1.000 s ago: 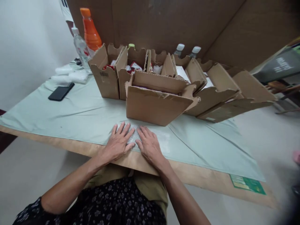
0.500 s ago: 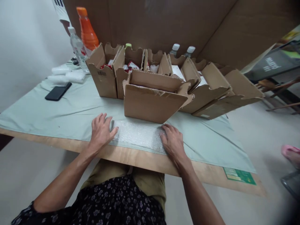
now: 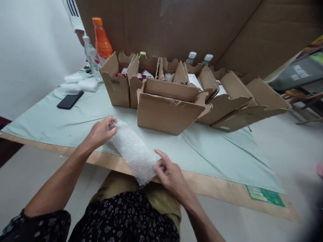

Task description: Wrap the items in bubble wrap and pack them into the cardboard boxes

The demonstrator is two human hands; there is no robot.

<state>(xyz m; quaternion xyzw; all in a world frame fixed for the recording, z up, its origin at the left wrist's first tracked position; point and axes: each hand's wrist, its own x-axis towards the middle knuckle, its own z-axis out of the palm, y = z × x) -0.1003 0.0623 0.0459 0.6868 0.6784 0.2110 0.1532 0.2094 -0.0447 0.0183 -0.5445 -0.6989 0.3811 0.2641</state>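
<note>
A strip of clear bubble wrap (image 3: 135, 151) lies slantwise in front of me, its lower end hanging past the table's front edge above my lap. My left hand (image 3: 102, 131) is closed on its upper left corner, thumb against the fingers. At the lower right side of the wrap, my right hand (image 3: 170, 173) pinches the edge between thumb and curled fingers, with the index finger stretched out. Just beyond the wrap stands an open cardboard box (image 3: 169, 114) with a slanted side.
Behind it is a row of open cardboard bins (image 3: 117, 89) holding small packets and white items. At left are a black phone (image 3: 70, 100), white wrapped bundles (image 3: 87, 84), a clear bottle (image 3: 92, 58) and an orange bottle (image 3: 103, 42). A cardboard sheet (image 3: 151, 30) rises behind.
The bubble wrap was flat along the table under both hands; now it is turned and partly lifted. My left hand has closed on its corner, and my right hand has moved left and nearer me.
</note>
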